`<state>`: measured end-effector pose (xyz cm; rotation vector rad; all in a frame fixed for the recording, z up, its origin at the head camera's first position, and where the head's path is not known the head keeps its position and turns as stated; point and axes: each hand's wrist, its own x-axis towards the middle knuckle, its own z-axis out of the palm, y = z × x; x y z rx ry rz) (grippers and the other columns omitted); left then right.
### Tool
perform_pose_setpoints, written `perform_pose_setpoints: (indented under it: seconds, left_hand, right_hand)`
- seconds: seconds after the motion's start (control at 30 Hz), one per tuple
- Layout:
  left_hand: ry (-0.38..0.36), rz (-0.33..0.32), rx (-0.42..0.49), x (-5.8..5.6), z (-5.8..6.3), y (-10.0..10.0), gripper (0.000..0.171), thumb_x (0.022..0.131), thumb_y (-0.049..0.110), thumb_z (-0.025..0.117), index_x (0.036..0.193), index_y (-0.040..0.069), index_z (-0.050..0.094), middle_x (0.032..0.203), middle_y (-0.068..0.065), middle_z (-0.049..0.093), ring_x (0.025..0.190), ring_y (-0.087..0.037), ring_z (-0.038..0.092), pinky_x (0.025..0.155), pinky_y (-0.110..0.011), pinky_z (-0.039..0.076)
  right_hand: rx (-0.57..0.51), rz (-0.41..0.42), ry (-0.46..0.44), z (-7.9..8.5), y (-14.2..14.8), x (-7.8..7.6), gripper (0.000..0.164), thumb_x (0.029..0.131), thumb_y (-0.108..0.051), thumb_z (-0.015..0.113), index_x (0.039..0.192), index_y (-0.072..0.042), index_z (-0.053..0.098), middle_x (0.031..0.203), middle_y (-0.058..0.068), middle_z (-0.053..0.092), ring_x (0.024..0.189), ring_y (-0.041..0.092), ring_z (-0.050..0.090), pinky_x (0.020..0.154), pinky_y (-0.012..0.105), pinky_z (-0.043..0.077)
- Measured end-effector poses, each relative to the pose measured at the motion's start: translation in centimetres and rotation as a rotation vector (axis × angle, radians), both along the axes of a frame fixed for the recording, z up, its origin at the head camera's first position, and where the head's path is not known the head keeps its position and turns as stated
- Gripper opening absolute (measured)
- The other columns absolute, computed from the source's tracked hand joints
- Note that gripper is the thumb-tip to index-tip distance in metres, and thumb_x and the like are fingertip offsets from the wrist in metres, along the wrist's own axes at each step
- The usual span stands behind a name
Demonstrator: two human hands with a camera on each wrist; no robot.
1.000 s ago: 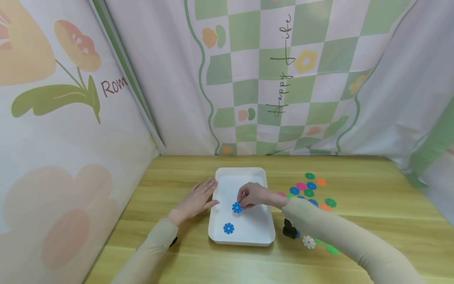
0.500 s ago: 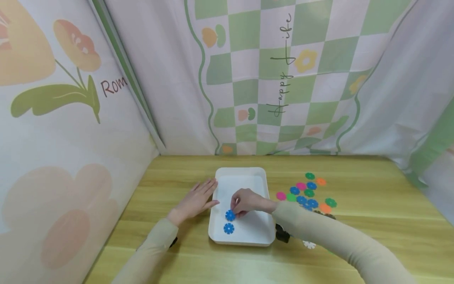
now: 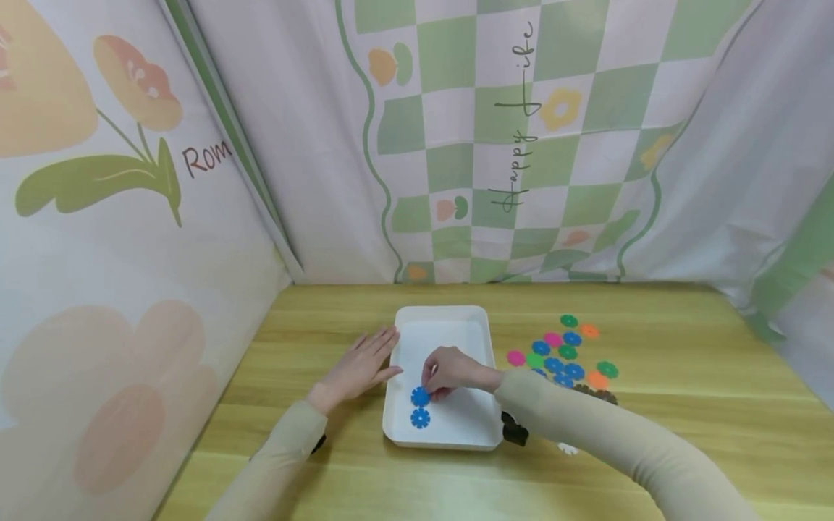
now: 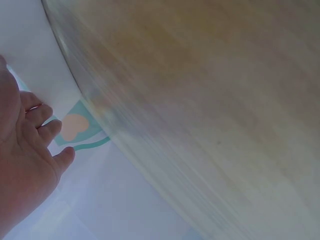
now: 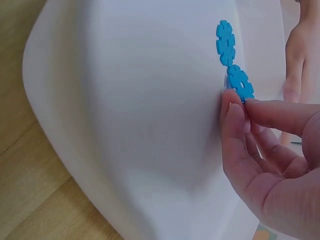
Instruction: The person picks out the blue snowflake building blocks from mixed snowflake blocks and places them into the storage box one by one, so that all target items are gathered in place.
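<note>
My right hand [image 3: 456, 369] pinches a blue notched plastic disc [image 3: 420, 396] between thumb and fingertips, low inside a white tray [image 3: 449, 434]. Just in front of it, nearer the tray's front edge, lies a second blue disc [image 3: 420, 418]. In the right wrist view the held disc [image 5: 241, 84] meets the edge of the other blue disc [image 5: 226, 43]; whether they interlock I cannot tell. My left hand [image 3: 357, 365] rests with straight fingers against the tray's left rim. Only that hand [image 4: 30, 145] shows in the left wrist view, the tray being out of sight there.
Right of the tray, loose notched discs in several colours lie on the wooden table [image 3: 684, 376], among them a pink disc [image 3: 516, 358], an orange disc [image 3: 597, 380] and a green disc [image 3: 607, 370]. A white disc [image 3: 567, 449] is partly covered by my right sleeve [image 3: 586, 412].
My right hand has brought the held blue disc left and toward the tray's front, up to the blue disc lying there. The left hand has stayed at the rim.
</note>
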<state>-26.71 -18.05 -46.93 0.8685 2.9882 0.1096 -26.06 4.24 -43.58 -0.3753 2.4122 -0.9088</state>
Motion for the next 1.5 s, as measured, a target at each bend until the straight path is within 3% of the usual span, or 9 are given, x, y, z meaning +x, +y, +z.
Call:
perform_pose_setpoints:
  seconds: [0.37,1.07,1.33,1.5]
  left_hand:
    - [0.033,-0.008,0.028,0.0,-0.1,0.0,0.073,0.103,0.052,0.042,0.158,0.007,0.025,0.165,-0.01,0.025,0.153,-0.028,0.026,0.123,-0.054,0.026]
    - [0.018,-0.008,0.021,-0.1,-0.1,0.0,0.073,0.103,0.052,0.04,0.158,0.008,0.022,0.166,-0.009,0.023,0.154,-0.028,0.025,0.125,-0.053,0.023]
    - [0.005,-0.004,0.003,-0.2,-0.3,-0.1,0.074,0.103,0.056,0.037,0.159,0.01,0.019,0.167,-0.007,0.019,0.155,-0.026,0.022,0.126,-0.051,0.022]
    - [0.003,-0.004,-0.009,0.0,-0.3,-0.1,0.075,0.103,0.057,0.034,0.159,0.01,0.017,0.167,-0.006,0.018,0.155,-0.025,0.02,0.126,-0.051,0.021]
  right_hand:
    - [0.02,0.022,0.015,0.0,0.0,0.0,0.011,0.088,-0.011,0.073,0.078,-0.009,0.069,0.07,0.003,0.071,0.061,0.012,0.068,0.063,0.026,0.06]
    - [0.048,0.045,0.025,0.2,0.4,0.0,0.008,0.088,-0.009,0.073,0.08,-0.009,0.071,0.073,0.004,0.071,0.065,0.013,0.067,0.065,0.025,0.06]
    - [-0.004,0.061,0.023,2.0,2.8,-0.8,0.006,0.089,-0.009,0.07,0.084,-0.007,0.069,0.077,0.003,0.069,0.068,0.011,0.067,0.067,0.023,0.06]
    - [-0.102,0.033,0.046,3.0,5.7,-1.7,0.006,0.09,-0.006,0.068,0.09,0.0,0.07,0.082,0.01,0.072,0.072,0.015,0.069,0.071,0.028,0.061]
